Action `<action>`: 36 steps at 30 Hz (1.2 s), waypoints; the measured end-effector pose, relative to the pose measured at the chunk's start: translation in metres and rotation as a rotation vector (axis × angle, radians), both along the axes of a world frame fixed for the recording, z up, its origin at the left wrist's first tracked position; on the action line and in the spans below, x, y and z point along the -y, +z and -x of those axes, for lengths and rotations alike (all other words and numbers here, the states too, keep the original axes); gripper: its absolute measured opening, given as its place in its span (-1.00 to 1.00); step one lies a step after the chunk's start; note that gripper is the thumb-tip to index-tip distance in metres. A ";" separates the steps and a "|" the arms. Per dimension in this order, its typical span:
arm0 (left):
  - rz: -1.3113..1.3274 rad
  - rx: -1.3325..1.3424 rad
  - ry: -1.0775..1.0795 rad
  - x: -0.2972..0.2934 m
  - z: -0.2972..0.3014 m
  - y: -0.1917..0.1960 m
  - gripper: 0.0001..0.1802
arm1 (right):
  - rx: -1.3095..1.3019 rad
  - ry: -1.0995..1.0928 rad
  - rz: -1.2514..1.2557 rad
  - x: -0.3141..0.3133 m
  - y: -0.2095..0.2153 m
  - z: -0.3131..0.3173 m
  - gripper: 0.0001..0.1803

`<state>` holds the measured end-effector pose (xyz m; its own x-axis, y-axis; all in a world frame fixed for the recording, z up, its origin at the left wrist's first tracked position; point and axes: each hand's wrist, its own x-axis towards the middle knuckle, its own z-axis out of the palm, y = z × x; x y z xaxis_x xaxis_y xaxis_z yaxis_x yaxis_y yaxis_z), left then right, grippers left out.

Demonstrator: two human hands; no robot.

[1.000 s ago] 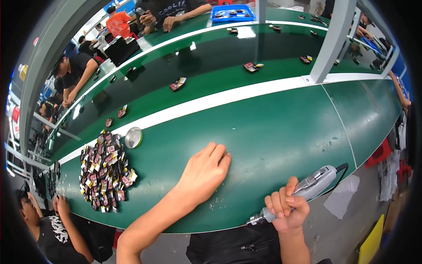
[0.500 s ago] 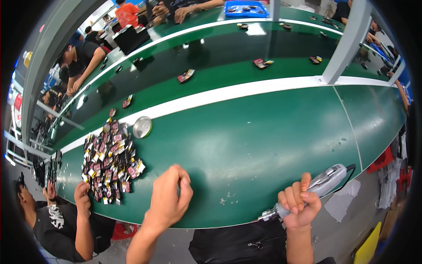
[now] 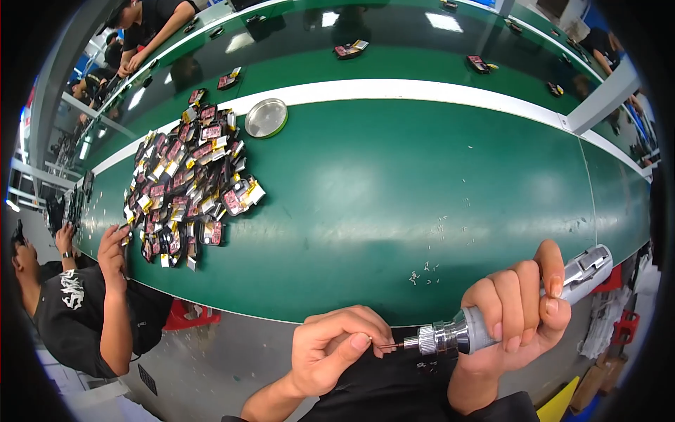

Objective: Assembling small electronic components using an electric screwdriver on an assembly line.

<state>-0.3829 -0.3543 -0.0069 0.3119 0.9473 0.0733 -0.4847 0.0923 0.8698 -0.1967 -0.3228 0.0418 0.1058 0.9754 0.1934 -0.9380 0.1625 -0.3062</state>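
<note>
My right hand [image 3: 517, 309] is wrapped round a silver electric screwdriver [image 3: 444, 337], held almost level with its thin bit pointing left. At the tip of that bit, my left hand [image 3: 334, 348] is closed, thumb and index finger pinched together. Whatever lies in the pinch is too small to name. Both hands are at the bench's near edge, above my dark lap. Farther off, to the left, lies a heap of small black devices [image 3: 186, 176] with reddish boards, silver cells and yellow tape.
A round, shallow metal tin [image 3: 267, 118] stands beside the heap on the green bench [image 3: 365, 183]. Tiny pale scraps [image 3: 422, 273] lie near the front edge. Past a white rail, a belt carries more devices [image 3: 351, 49]. At the left, a co-worker's hand [image 3: 112, 257] touches the heap.
My left hand has come from over the bench down and right to the bit's tip. The screwdriver has turned more level and sits closer in view. The head view has tilted downward.
</note>
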 end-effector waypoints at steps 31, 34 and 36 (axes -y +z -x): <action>-0.487 -0.968 0.437 -0.054 0.053 0.043 -0.65 | 0.037 -0.176 0.157 0.002 -0.024 -0.006 -0.90; -0.549 -1.182 0.689 -0.111 0.096 0.069 -0.80 | -0.021 -0.273 0.281 0.003 -0.047 -0.018 -0.87; -0.588 -1.350 0.768 -0.170 0.127 0.072 -0.80 | -0.047 -0.326 0.325 0.006 -0.060 -0.026 -0.87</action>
